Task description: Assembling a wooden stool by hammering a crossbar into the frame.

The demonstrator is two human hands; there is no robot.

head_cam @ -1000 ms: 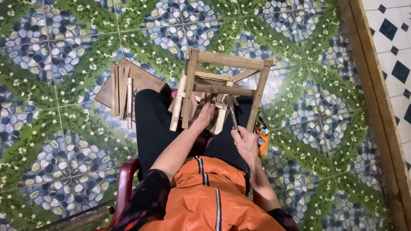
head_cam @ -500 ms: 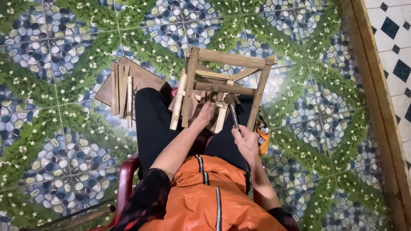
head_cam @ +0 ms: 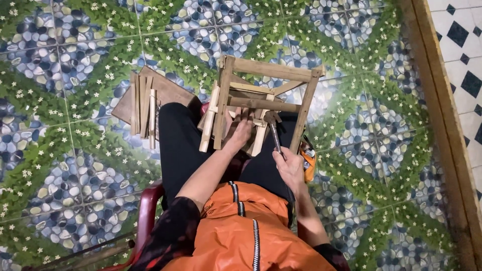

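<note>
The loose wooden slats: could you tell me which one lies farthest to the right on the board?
The pale slat: it lies at the right edge of the bundle on the brown board, lighter than the darker slats to its left.

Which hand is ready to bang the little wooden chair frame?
Probably the right hand: it grips the hammer, whose head sits at the wooden frame. The left hand is steadying the slats.

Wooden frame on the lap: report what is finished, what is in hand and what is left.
Done: the wooden frame already has its uprights and crossbars joined. In hand: the left hand steadies small slats inside the frame, while the right hand holds a hammer with its head at the slats. Left: loose sticks lie unused on a board beside the leg. How many belong to the frame cannot be told.
</note>
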